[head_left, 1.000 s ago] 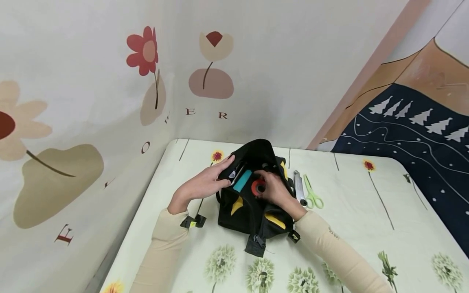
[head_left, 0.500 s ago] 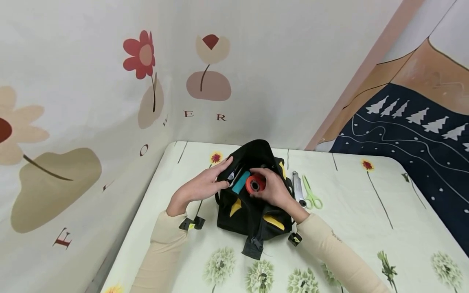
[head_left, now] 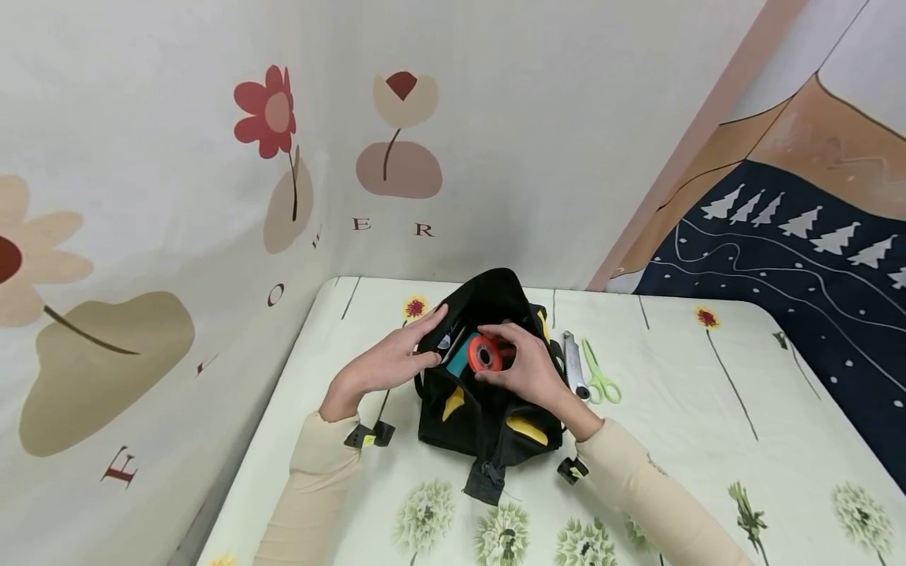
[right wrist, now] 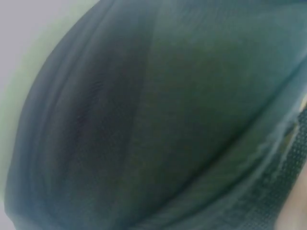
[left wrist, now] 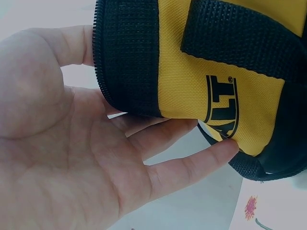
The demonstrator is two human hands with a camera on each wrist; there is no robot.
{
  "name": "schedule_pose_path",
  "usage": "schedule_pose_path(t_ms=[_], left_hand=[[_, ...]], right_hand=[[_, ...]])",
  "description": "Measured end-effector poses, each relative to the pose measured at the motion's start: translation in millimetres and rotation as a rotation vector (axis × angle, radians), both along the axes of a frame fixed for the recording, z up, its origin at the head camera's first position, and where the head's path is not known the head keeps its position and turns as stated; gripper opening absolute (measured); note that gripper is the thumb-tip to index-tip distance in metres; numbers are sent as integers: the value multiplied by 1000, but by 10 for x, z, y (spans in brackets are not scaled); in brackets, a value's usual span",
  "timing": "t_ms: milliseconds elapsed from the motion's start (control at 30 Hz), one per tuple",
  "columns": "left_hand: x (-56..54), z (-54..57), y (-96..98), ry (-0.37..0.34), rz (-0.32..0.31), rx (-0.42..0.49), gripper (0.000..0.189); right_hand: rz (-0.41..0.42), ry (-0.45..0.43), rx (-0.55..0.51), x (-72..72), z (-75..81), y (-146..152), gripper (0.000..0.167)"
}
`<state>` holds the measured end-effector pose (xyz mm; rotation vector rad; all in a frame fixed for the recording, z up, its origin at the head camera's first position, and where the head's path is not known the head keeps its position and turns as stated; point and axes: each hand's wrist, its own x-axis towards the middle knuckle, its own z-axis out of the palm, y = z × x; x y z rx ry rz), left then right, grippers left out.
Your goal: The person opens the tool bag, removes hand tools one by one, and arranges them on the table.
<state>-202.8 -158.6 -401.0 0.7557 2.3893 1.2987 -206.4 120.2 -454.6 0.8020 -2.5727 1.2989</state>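
A black tool bag with yellow panels stands open on the table. Its rim is gripped on the left by my left hand; in the left wrist view the fingers lie along the yellow side, beside the zipper edge. Inside the bag mouth my right hand pinches a red ring-shaped roll, probably tape, between thumb and fingers. Just left of the roll lies a teal object, its kind unclear. Dark blurred bag fabric fills the right wrist view, so that hand's fingers are hidden there.
Right of the bag lie a grey utility knife and green-handled scissors. A flower-printed cloth covers the table. Printed wall hangings rise behind and at the left.
My right hand has drawn the red roll up and slightly left inside the bag, so more of it shows and it overlaps the teal object. The left hand keeps its hold on the rim.
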Motion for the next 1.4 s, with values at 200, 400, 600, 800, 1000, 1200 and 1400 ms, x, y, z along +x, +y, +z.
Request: schedule_pose_path(t_ms=[200, 400, 600, 800, 1000, 1200, 1400], left_hand=[[19, -2, 5, -6, 2, 3, 81], [37, -9, 4, -8, 2, 11, 81], [40, -23, -6, -3, 7, 14, 81], [35, -21, 0, 2, 8, 9, 82], [33, -6, 12, 6, 1, 6, 82], [22, -7, 15, 7, -1, 6, 81], [17, 2, 5, 12, 0, 6, 81]], right_hand=[[-13, -11, -52, 59, 34, 14, 66], [-23, -19, -72, 104, 55, 33, 65], [-10, -31, -138, 155, 138, 63, 66], [-22, -20, -217, 231, 298, 180, 67], [-122, 3, -275, 306, 383, 389, 70], [-210, 5, -351, 355, 381, 606, 67], [-293, -35, -345, 381, 340, 821, 66]])
